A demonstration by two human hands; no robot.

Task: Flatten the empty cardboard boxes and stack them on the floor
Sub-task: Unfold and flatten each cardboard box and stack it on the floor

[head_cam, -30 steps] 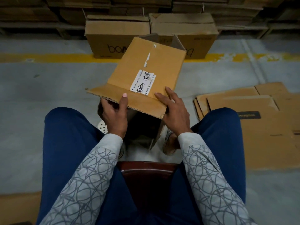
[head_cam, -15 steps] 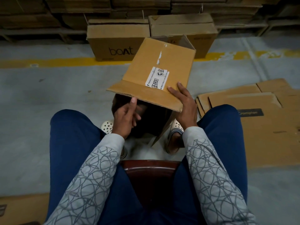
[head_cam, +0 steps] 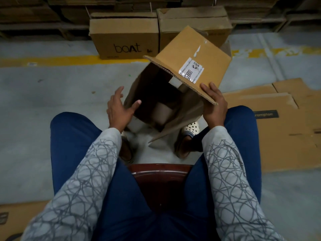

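An open brown cardboard box [head_cam: 189, 54] with a white label hangs tilted between my knees, its dark open mouth turned toward me. My right hand [head_cam: 214, 105] grips the near right corner of its top panel. My left hand [head_cam: 119, 108] hovers open just left of the box mouth, fingers spread, holding nothing. A stack of flattened cardboard boxes [head_cam: 284, 124] lies on the floor to my right, beside my right knee.
Two closed boxes stand ahead: one marked "boAt" [head_cam: 125, 35] and another [head_cam: 194, 20] right of it, on a yellow floor line [head_cam: 48, 60]. Cardboard stacks fill the shelves behind. I sit on a dark red chair [head_cam: 159, 173]. Another flat cardboard piece [head_cam: 15, 216] lies lower left.
My left hand let go of the box flap and drew away to the left, opening. The box swung up and right in my right hand, exposing its open inside.
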